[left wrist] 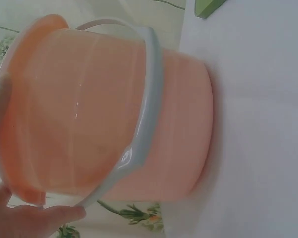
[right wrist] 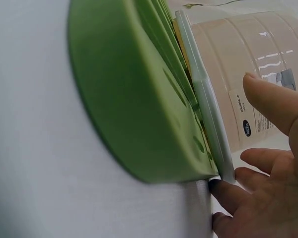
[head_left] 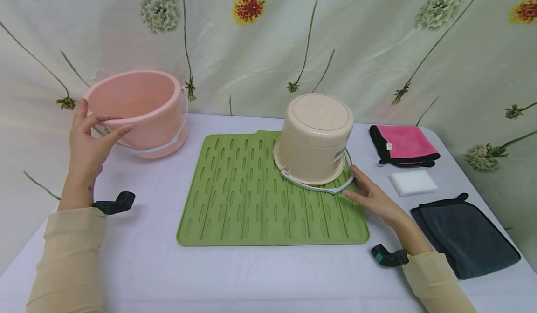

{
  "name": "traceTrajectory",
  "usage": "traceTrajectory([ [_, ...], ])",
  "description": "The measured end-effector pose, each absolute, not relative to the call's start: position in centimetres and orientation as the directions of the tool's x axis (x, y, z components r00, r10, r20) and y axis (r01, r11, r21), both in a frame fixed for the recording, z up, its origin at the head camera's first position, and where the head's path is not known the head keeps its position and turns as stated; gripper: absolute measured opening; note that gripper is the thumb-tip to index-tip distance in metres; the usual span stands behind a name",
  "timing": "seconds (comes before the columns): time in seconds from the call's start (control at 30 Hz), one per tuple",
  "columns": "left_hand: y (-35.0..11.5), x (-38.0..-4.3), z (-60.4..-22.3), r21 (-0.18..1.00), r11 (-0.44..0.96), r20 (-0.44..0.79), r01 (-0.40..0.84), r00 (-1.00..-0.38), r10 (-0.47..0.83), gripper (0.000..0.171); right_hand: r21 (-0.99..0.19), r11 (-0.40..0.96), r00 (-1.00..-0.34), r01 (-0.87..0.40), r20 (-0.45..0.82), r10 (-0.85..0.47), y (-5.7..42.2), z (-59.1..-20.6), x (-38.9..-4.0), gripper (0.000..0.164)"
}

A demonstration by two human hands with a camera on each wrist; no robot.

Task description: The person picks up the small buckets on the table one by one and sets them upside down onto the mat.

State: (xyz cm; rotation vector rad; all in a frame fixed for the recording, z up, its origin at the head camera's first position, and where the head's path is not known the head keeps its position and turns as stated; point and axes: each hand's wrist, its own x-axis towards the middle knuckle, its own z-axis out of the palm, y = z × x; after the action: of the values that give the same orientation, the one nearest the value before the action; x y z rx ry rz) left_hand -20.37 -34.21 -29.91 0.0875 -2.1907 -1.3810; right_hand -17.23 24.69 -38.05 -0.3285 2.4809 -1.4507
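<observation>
At the back left, a pink bucket [head_left: 155, 131] stands upright on the white-covered table. Its pale handle [left wrist: 151, 99] hangs down across the front. My left hand [head_left: 90, 145] grips the bucket's near-left rim between thumb and fingers. A beige bucket [head_left: 316, 136] sits upside down on a green ribbed mat [head_left: 235, 192], toward the mat's back right. Its grey handle [head_left: 331, 189] lies around the rim on the mat. Beside that handle is my right hand [head_left: 379, 201], fingers spread and fairly straight, fingertips right at it. A printed label [right wrist: 251, 114] shows on the beige side.
On the right of the table [head_left: 268, 275] lie a folded pink cloth [head_left: 407, 143] with black edging, a white sponge block [head_left: 413, 182] and a folded dark grey cloth [head_left: 465, 236]. A flower-printed sheet [head_left: 369, 47] hangs behind the table.
</observation>
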Motion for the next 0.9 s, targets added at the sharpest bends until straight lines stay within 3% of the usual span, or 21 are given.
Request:
traceTrajectory([
  [0.47,-33.89,-19.88,-30.18,0.845,0.487,0.424,0.223,-0.833,-0.355,0.028,-0.882,0.467,-0.940,-0.068,-0.100,-0.327,24.69,-38.12,-17.18,0.080],
  [0.63,-33.58,-19.96,-29.95,0.791,0.568,0.477,0.226,-0.810,-0.341,0.035,-0.878,0.474,-0.942,-0.068,-0.100,-0.320,24.67,-38.03,-17.09,0.079],
  [0.9,-33.42,-20.15,-29.26,0.754,0.621,0.470,0.213,-0.835,-0.284,0.033,-0.877,0.476,-0.942,-0.067,-0.102,-0.320,24.70,-38.02,-17.20,0.081],
])
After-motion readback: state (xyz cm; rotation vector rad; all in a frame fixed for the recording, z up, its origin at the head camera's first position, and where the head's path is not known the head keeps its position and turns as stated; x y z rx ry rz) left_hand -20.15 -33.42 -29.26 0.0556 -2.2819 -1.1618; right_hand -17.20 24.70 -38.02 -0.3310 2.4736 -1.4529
